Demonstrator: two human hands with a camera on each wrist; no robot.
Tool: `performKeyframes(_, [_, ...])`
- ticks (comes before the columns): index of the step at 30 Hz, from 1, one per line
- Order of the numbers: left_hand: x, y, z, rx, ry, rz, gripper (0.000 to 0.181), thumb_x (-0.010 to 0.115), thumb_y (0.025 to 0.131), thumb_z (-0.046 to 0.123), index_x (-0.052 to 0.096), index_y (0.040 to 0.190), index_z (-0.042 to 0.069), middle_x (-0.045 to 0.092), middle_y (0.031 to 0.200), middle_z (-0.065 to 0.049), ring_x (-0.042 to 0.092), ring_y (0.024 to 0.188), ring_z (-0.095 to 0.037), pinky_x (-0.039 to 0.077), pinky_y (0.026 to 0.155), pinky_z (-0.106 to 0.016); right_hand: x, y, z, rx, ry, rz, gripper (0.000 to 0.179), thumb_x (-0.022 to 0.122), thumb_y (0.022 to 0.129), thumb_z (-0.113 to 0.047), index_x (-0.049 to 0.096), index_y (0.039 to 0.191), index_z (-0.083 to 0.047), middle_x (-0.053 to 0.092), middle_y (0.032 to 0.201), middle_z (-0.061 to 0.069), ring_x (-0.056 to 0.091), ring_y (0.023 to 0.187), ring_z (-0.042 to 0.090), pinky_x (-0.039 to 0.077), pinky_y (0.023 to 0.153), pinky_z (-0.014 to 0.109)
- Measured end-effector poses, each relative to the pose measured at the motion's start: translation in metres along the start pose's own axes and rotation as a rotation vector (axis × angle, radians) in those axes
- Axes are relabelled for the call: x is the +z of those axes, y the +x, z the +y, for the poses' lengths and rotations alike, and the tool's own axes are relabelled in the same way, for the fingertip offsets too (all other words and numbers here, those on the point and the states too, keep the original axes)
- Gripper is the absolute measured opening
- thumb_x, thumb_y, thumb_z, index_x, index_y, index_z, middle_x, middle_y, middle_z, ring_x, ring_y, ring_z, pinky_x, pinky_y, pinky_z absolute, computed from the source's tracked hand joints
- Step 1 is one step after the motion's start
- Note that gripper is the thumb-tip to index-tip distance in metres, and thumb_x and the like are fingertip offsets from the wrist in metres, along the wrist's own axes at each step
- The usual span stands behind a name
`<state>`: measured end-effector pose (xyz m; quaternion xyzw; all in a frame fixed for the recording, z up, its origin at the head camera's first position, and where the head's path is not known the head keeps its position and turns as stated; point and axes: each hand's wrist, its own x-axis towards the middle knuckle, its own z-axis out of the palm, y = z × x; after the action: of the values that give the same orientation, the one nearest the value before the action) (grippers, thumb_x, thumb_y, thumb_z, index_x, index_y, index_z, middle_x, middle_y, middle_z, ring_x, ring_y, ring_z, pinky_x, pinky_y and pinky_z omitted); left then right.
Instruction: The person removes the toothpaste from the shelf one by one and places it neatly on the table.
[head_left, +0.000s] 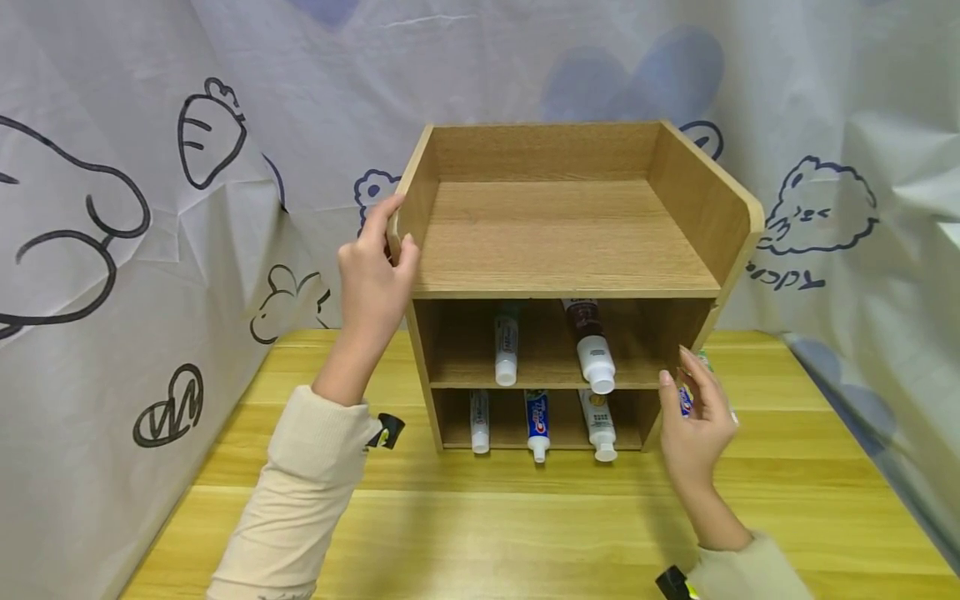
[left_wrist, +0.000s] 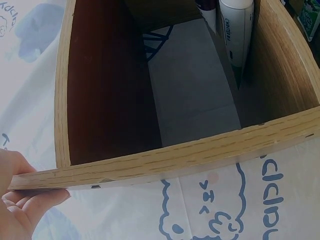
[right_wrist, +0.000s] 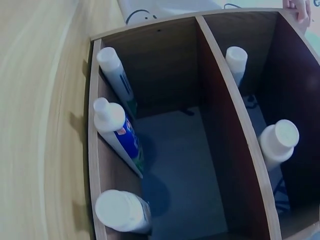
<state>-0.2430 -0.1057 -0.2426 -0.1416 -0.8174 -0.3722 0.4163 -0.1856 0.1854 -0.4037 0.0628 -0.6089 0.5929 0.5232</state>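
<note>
I have the left side of the shelf in hand; the right side waits on me.

From my end, the light-brown wooden shelf unit [head_left: 570, 237] stands mid-frame on the yellow wood-grain desk [head_left: 525, 533]. Left of centre, the left hand [head_left: 371, 275] has its fingers gripping the raised side panel. Lower right, the right hand [head_left: 697, 437] has loosely bent fingers, thumb apart, clasping nothing visible; whether it touches the unit I can't tell. A blue-and-green printed item [head_left: 686, 402] shows partly behind it. A slim white tube [head_left: 506, 348] and a brown-and-white tube [head_left: 592, 346] lie caps forward above three more tubes. I judge this to be steadying the loaded unit; next calls for a matching right-side hold, without jolting the tubes.
</note>
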Motion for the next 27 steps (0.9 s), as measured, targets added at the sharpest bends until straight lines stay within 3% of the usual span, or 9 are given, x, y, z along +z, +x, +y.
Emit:
performKeyframes(4, [0.000,0.000,0.001,-0.002,-0.001,0.002,0.039,0.052,0.085,-0.002,0.056,0.123,0.000,0.052,0.055,-0.018,0.038,0.046,-0.019,0.029,0.044,-0.020,0.005,-0.006,-0.001,0.017,-0.058,-0.046,0.032,0.060,0.079,0.014,0.059,0.111,0.014,0.065,0.113,-0.005,0.059,0.104,0.007,0.047,0.092,0.017])
performKeyframes(11, [0.000,0.000,0.001,-0.001,0.002,-0.003,0.038,0.052,0.086,-0.001,0.055,0.124,0.000,0.056,0.057,-0.019,0.040,0.046,-0.020,0.031,0.044,-0.020,0.015,-0.014,0.003,0.047,-0.118,-0.123,0.041,0.063,0.075,0.015,0.058,0.115,0.012,0.057,0.117,0.031,0.057,0.107,0.005,0.046,0.094,0.016])
performKeyframes(18, [0.000,0.000,0.000,0.001,0.008,-0.003,0.039,0.052,0.086,-0.002,0.055,0.124,0.000,0.055,0.057,-0.019,0.039,0.047,-0.020,0.031,0.045,-0.022,0.028,-0.017,-0.010,0.093,-0.130,-0.185,0.045,0.062,0.073,0.018,0.052,0.117,0.019,0.052,0.118,0.037,0.050,0.108,-0.005,0.044,0.095,0.016])
performKeyframes(22, [0.000,0.000,0.000,0.004,0.012,-0.002,0.038,0.052,0.086,-0.001,0.055,0.124,0.000,0.056,0.057,-0.019,0.040,0.047,-0.021,0.031,0.045,-0.023,0.035,-0.019,-0.017,0.085,-0.171,-0.193,0.045,0.063,0.072,0.018,0.051,0.115,0.020,0.053,0.118,0.037,0.055,0.110,0.011,0.043,0.095,0.013])
performKeyframes(25, [0.000,0.000,0.000,0.006,0.011,-0.002,0.038,0.052,0.086,-0.002,0.055,0.124,0.000,0.055,0.057,-0.019,0.039,0.047,-0.020,0.031,0.045,-0.023,0.037,-0.022,-0.008,0.090,-0.194,-0.198,0.047,0.065,0.072,0.015,0.053,0.117,0.017,0.053,0.122,0.033,0.054,0.112,0.031,0.041,0.095,0.010])
performKeyframes(27, [0.000,0.000,0.000,0.006,0.011,-0.001,0.038,0.052,0.086,-0.002,0.055,0.124,0.000,0.054,0.056,-0.019,0.039,0.047,-0.020,0.030,0.045,-0.022,0.037,-0.025,0.001,0.102,-0.202,-0.206,0.049,0.067,0.072,0.012,0.054,0.119,0.014,0.053,0.124,0.031,0.051,0.113,0.038,0.040,0.095,0.008])
